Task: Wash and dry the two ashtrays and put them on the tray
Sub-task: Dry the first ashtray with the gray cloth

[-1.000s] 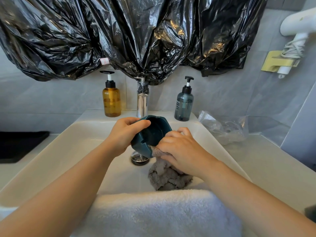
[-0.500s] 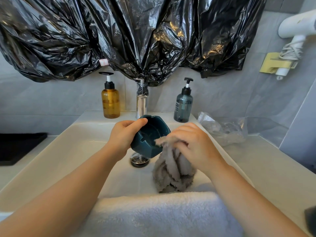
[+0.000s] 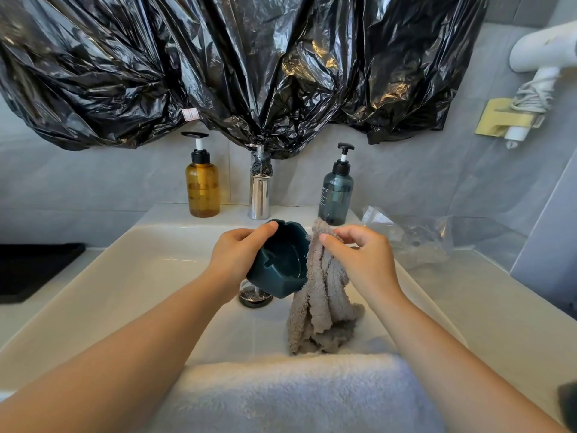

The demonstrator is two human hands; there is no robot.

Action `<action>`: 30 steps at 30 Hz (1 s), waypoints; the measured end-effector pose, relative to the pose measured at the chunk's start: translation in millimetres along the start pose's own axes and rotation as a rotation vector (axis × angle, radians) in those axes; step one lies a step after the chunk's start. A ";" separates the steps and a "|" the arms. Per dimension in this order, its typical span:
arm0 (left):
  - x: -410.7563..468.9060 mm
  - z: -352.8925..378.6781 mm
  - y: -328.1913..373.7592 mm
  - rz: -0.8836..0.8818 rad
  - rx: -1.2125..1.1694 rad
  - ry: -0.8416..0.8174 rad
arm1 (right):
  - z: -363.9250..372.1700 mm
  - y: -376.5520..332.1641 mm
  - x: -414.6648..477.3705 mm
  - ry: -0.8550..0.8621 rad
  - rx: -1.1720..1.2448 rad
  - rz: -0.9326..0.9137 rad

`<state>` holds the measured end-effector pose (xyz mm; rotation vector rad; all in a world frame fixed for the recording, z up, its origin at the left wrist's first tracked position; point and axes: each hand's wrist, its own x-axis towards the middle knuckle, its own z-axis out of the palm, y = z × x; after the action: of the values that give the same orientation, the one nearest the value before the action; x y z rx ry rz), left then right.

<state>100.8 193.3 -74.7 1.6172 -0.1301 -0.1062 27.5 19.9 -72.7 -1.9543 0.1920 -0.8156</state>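
Note:
My left hand point(image 3: 239, 256) grips a dark teal ashtray point(image 3: 282, 264) by its rim, tilted so that its hollow faces me, above the white sink point(image 3: 131, 276). My right hand point(image 3: 359, 257) pinches the top of a grey cloth point(image 3: 321, 304), which hangs down beside the ashtray and touches its right edge; the cloth's lower end rests on the basin floor. A black tray point(image 3: 34, 267) lies on the counter at the far left. A dark object point(image 3: 568, 401) at the lower right edge is too cut off to identify.
A chrome faucet point(image 3: 259, 189) stands behind the basin between an amber pump bottle point(image 3: 202, 189) and a dark blue pump bottle point(image 3: 336, 195). The drain point(image 3: 254, 296) sits under the ashtray. A white towel point(image 3: 290, 392) drapes the sink's front edge. A clear plastic bag point(image 3: 415, 239) lies to the right.
My right hand has lifted the grey cloth from the basin floor up to the ashtray's rim height, so it now hangs stretched. The left hand has tilted the ashtray slightly.

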 end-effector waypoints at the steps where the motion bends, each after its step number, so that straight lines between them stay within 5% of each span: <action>1: -0.6 0.4 -0.1 0.028 0.022 0.011 | -1.2 -1.6 -0.8 0.018 0.034 -0.011; 6: -2.8 4.1 -3.5 0.135 0.121 0.028 | 3.7 -10.0 -4.0 0.106 0.115 -0.054; 15: -3.5 6.3 -7.5 0.048 -0.021 -0.003 | 9.0 -12.3 -16.4 -0.330 -0.118 -0.105; 19: -4.2 6.7 -7.6 -0.008 -0.071 -0.032 | 8.0 -12.9 -19.0 -0.181 -0.483 -0.382; 30: -6.7 6.8 -2.8 -0.029 -0.143 -0.089 | 18.1 -24.0 -17.8 -0.192 -0.607 -0.327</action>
<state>93.2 187.8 -77.9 1.4725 -0.1641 -0.2050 20.2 53.5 -66.3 -2.6727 -0.0017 -0.8321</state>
